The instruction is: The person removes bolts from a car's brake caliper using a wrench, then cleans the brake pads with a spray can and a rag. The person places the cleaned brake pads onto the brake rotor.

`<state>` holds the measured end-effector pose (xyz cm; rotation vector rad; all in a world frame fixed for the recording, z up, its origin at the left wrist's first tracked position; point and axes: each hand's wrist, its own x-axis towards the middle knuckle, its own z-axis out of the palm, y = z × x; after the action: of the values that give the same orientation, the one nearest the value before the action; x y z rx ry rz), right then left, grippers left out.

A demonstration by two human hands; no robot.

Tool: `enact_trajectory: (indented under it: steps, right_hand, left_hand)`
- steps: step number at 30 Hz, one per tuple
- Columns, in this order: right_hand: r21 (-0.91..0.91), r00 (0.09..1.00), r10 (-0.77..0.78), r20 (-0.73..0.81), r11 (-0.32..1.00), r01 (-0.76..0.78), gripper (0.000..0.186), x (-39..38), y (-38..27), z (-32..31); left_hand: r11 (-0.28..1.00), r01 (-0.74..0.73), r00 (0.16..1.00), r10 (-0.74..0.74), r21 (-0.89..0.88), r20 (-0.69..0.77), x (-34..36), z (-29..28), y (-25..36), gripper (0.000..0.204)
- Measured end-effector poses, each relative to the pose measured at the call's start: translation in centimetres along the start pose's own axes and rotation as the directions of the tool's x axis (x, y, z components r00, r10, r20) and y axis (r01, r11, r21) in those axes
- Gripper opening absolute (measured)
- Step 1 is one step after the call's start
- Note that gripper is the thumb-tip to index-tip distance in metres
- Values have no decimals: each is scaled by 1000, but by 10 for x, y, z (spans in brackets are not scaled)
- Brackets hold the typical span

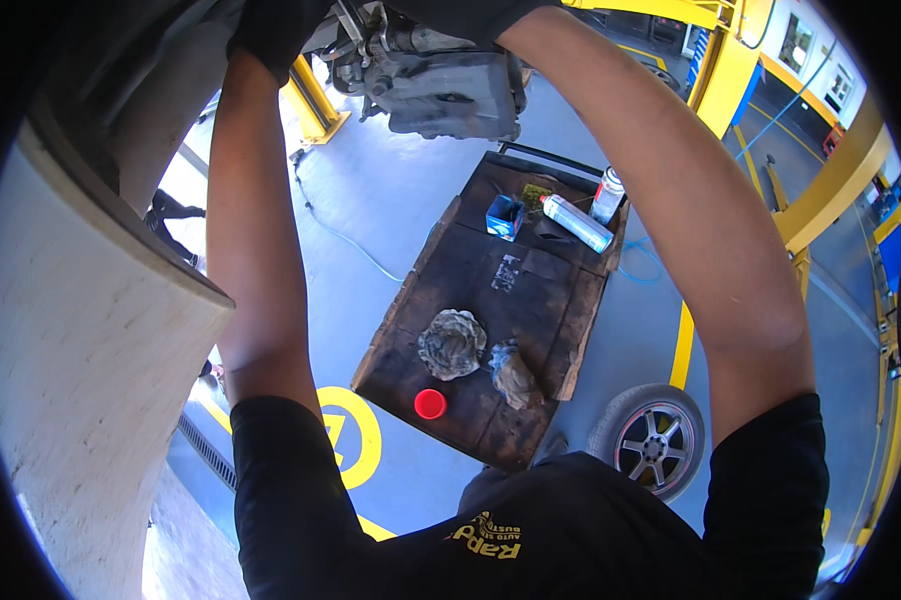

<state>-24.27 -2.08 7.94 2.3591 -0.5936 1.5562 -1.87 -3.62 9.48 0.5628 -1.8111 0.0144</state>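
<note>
Both my arms reach up to the underside of a raised car. My left hand [275,38], in a black glove, is at the top edge beside metal pipes and brackets [356,30]; its fingers are out of sight. My right hand [471,16], also black-gloved, lies above a grey metal engine or gearbox casing [451,95], its fingers cut off by the top edge. What either hand holds, if anything, is hidden. The casing hangs between my forearms, dirty and ribbed.
Below stands a cart topped with stained cardboard [421,280]. On it lie two spray cans [577,222], a blue box [505,217], two crumpled rags [453,345] and a red cap [431,404]. A wheel [653,442] rests at right; a pale car panel [91,360] curves along the left.
</note>
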Motion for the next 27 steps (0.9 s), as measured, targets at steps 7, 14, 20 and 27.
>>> enact_trajectory:
  steps: [7, 14, 20, 27]
  right_hand:
    - [-12, 1000, 15, 0, 1000, -15, 39, -1, 0, 1]
    - [-98, 999, -17, -44, 995, 13, 40, -2, 0, 1]
    - [-96, 1000, 16, -1, 995, -17, 41, 0, -1, 3]
    - [-70, 997, 46, 69, 997, -42, 45, -2, -3, -2]
  left_hand:
    - [922, 36, 935, 105, 387, -338, -168, 57, 64, 31]
    - [981, 28, 863, 73, 191, -499, -180, 50, 32, 56]
    - [981, 47, 850, 60, 189, -523, -174, 39, 33, 55]
    - [986, 145, 818, -70, 86, -571, -181, 44, 28, 52]
